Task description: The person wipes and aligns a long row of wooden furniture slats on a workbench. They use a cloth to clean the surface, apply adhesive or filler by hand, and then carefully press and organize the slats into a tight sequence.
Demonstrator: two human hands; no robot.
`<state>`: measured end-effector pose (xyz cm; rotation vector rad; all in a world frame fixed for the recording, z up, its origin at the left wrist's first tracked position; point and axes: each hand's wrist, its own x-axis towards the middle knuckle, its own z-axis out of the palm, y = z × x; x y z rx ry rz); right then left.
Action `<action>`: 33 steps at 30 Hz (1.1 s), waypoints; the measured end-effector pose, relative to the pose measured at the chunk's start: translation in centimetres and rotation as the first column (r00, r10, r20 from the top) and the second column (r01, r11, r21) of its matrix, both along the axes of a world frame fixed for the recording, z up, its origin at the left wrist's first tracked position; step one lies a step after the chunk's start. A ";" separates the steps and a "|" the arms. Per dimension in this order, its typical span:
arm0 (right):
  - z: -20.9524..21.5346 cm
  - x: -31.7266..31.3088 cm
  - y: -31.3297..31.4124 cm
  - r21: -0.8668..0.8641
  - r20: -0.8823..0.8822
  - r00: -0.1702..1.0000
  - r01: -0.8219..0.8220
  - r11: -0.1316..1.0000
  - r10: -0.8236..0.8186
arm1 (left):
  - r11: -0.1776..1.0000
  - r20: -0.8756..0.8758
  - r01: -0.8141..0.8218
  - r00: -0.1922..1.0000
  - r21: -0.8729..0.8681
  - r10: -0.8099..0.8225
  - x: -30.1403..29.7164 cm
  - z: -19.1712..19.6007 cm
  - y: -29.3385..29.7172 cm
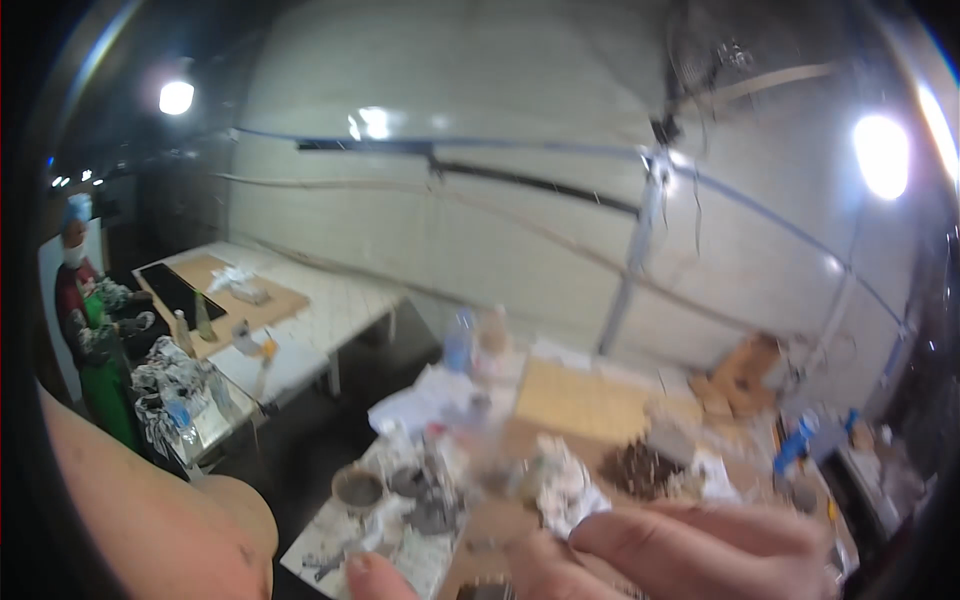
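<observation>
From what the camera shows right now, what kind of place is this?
Probably a workshop or craft workroom. A cluttered worktable holds bowls, bottles and crumpled paper; a second table stands beside a person in an apron, under a tiled wall with exposed pipes.

You have two tables: your cluttered table [590,400] at five o'clock, a tiled table [330,310] at nine. Three bright lamps [882,152] glow overhead, and one person in a green apron [95,340] stands at nine

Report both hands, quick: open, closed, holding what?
Left hand: out of frame; only the bare left arm shows.
Right hand: fingers curled, pinching a crumpled white paper wad.
</observation>
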<state>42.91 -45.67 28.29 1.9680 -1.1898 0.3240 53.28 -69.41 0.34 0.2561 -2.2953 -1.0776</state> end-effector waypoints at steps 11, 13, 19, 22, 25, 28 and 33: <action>-1.6 -0.5 2.6 0.197 0.429 0.897 0.023 0.980 -0.107 | 0.993 -0.095 -0.065 0.994 -0.101 0.056 6.7 3.3 2.8; -2.1 0.3 2.6 0.322 0.413 0.899 0.004 0.947 -0.144 | 0.984 -0.149 -0.130 0.983 -0.123 0.111 9.9 4.6 4.0; -10.0 -1.5 -4.0 0.619 0.419 0.908 -0.271 0.737 -0.018 | 0.861 -0.256 -0.476 0.868 -0.178 0.426 19.7 7.2 7.4; -12.3 -1.2 -7.3 0.719 0.453 0.892 -0.373 0.587 0.013 | 0.729 -0.349 -0.647 0.751 -0.223 0.560 23.0 10.2 10.0; -17.7 -0.1 -9.8 0.803 0.537 0.843 -0.500 0.324 -0.028 | 0.531 -0.435 -0.815 0.574 -0.230 0.693 26.0 12.9 14.0; -19.2 1.0 -11.1 0.881 0.423 0.906 -0.413 0.229 0.008 | 0.393 -0.508 -0.910 0.401 -0.130 0.762 26.9 12.5 14.2; -26.5 1.5 -13.1 0.843 0.534 0.844 -0.528 -0.098 0.046 | -0.086 -0.272 -0.908 -0.211 0.410 0.939 37.0 2.2 20.9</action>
